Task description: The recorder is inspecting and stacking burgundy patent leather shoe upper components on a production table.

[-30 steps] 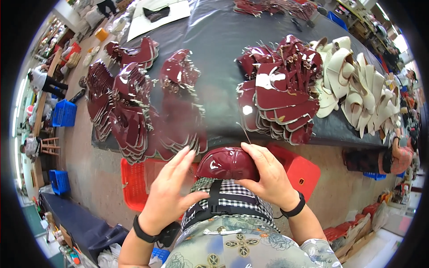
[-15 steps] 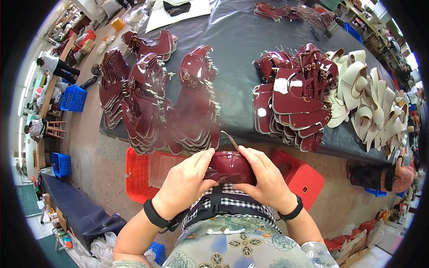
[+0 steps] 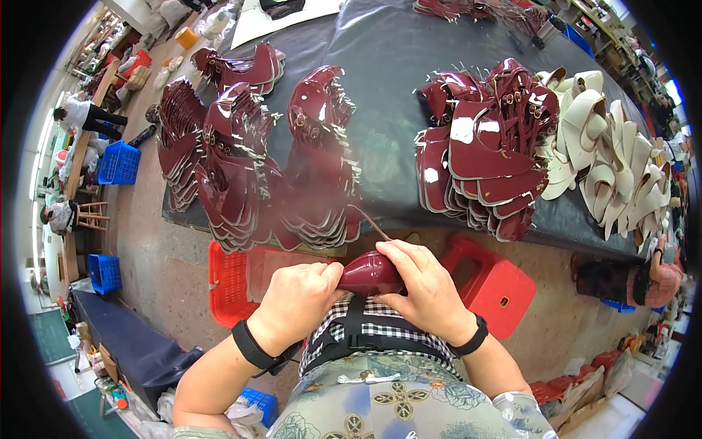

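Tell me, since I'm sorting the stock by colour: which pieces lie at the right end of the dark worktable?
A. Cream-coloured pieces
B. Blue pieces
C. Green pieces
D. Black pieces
A: the heap of cream-coloured pieces sits at the right end of the dark worktable, just beyond the stack of glossy maroon pieces.

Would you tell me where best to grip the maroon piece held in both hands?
Probably by its two ends, from either side, as now: left hand and right hand pinch the ends of the maroon piece, whose glossy domed middle offers little to hold.
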`<state>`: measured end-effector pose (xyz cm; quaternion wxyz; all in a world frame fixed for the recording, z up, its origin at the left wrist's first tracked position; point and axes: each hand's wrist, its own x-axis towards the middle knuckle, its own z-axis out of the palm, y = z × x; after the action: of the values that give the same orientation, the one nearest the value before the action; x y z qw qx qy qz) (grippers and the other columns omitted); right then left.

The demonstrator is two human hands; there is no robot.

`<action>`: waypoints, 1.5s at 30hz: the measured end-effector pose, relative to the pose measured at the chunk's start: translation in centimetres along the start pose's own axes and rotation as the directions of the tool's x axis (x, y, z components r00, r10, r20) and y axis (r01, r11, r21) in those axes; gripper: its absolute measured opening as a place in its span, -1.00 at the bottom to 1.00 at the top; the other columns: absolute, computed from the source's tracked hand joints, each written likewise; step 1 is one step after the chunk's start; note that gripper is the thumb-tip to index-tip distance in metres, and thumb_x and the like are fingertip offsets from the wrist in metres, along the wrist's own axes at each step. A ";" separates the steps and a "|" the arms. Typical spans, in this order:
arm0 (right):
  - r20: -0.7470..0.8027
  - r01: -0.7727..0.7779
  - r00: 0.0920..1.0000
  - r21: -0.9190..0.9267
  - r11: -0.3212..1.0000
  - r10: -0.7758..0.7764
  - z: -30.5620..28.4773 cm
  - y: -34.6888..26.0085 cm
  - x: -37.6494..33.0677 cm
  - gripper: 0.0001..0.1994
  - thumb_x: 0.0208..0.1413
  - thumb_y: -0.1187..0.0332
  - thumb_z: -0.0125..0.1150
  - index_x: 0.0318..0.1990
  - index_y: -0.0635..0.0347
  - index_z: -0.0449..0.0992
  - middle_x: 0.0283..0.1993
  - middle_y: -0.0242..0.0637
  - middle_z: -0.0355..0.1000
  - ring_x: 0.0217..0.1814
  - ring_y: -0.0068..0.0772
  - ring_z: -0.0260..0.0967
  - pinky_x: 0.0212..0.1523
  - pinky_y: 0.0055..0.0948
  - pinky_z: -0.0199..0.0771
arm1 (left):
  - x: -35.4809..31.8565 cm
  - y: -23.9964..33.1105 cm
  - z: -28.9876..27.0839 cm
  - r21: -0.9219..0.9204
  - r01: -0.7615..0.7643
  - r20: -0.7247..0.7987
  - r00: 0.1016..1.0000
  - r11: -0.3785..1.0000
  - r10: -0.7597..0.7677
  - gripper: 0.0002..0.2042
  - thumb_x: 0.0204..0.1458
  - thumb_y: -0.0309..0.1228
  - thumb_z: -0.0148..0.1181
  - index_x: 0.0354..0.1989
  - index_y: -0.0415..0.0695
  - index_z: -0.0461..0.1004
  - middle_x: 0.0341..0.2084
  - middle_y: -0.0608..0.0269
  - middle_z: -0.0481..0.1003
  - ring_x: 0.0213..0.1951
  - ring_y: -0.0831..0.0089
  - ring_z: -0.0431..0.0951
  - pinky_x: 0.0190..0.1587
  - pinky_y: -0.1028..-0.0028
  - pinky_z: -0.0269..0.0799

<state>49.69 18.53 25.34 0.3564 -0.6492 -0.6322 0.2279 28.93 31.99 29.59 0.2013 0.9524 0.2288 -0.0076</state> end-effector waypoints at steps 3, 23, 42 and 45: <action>0.005 0.003 1.000 0.031 1.000 -0.003 0.4 0.4 0.0 -0.19 -0.14 0.34 0.62 0.35 0.22 0.40 0.27 -0.04 0.45 0.26 0.07 0.44 0.28 -0.11 0.49 | 0.0 -0.3 0.4 0.017 -0.042 -0.027 0.999 0.999 0.042 -0.77 0.01 -0.38 0.41 -0.34 -0.12 0.42 -0.54 0.21 0.49 -0.39 0.17 0.63 -0.31 0.23 0.56; 0.031 0.004 1.000 0.043 0.999 -0.005 1.2 -0.1 0.2 -0.21 -0.09 0.38 0.58 0.36 0.24 0.37 0.25 -0.01 0.44 0.26 0.08 0.45 0.26 -0.12 0.51 | 1.2 0.1 0.0 -0.018 -0.116 -0.037 0.993 0.993 0.115 -0.43 -0.14 -0.28 0.55 0.06 -0.24 0.54 -0.11 0.07 0.63 -0.07 0.14 0.65 0.02 0.25 0.57; -0.048 -0.017 0.999 -0.026 1.000 0.015 1.2 0.7 0.0 -0.32 -0.06 0.28 0.61 0.26 0.22 0.51 0.18 -0.02 0.54 0.13 0.04 0.56 0.13 -0.15 0.61 | -0.8 -1.5 -0.9 -0.168 0.067 -0.069 0.994 0.984 -0.080 -0.12 -0.14 -0.29 0.59 0.40 -0.30 0.32 0.19 -0.15 0.51 0.21 -0.03 0.53 0.26 0.18 0.49; -0.066 -0.005 0.998 -0.029 1.000 0.003 0.9 0.2 0.4 -0.29 -0.08 0.27 0.63 0.28 0.22 0.51 0.19 0.01 0.53 0.15 0.05 0.55 0.14 -0.15 0.60 | -3.0 -2.6 -0.9 -0.130 0.065 -0.062 0.995 0.989 -0.073 -0.14 -0.12 -0.27 0.59 0.39 -0.30 0.33 0.15 -0.13 0.54 0.17 0.00 0.57 0.21 0.20 0.53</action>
<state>49.22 19.06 24.70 0.3672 -0.6626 -0.6221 0.1976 25.05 33.11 29.73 0.2537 0.9288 0.2683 0.0318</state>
